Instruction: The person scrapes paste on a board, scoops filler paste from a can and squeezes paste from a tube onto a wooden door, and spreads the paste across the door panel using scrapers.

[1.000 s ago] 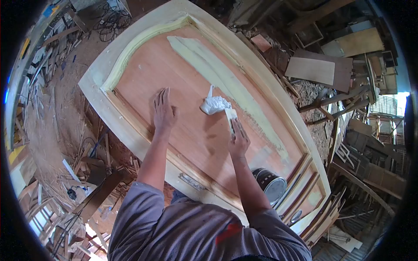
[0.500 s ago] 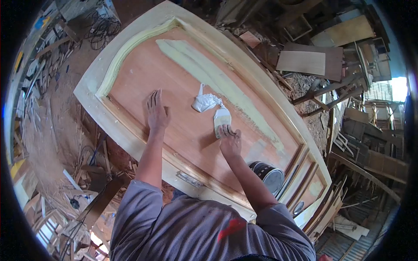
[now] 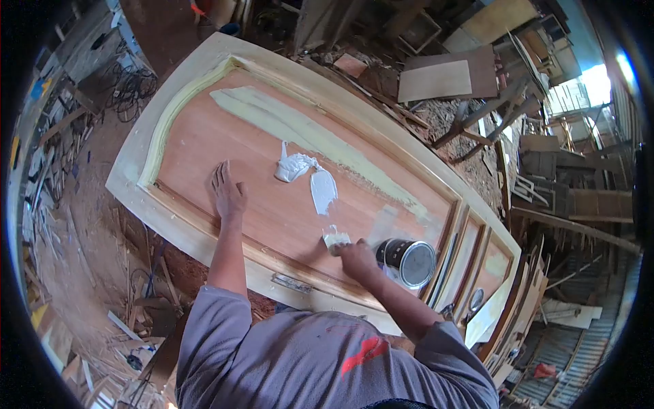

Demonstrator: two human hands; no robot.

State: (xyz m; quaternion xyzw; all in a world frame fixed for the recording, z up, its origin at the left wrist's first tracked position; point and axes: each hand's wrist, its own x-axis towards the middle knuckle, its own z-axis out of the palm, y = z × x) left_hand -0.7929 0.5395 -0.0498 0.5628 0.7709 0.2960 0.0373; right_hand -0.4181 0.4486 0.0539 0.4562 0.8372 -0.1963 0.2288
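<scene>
A wooden door panel (image 3: 194,146) with a raised frame lies flat in front of me. My left hand (image 3: 230,195) rests on its reddish surface near the near-left side, fingers stretched out. My right hand (image 3: 357,259) is closed around a putty knife (image 3: 332,240), whose pale, smeared blade is against the panel. Left of and beyond the knife sit a lump of white putty (image 3: 294,168) and a spread white patch (image 3: 323,191). A broad pale-yellow filler strip (image 3: 313,140) runs along the far side. The knife's handle is mostly hidden by my fingers.
A dark metal can (image 3: 417,264) lies or stands tilted on the panel, just right of my right hand. A round lid (image 3: 476,300) is at the door's right end. Wood boards (image 3: 436,82) and scraps surround the door, with cables (image 3: 129,92) at far left.
My right hand has drawn the knife toward me and away from the putty, leaving a longer white smear. My left hand stays flat on the panel. The camera view has shifted.
</scene>
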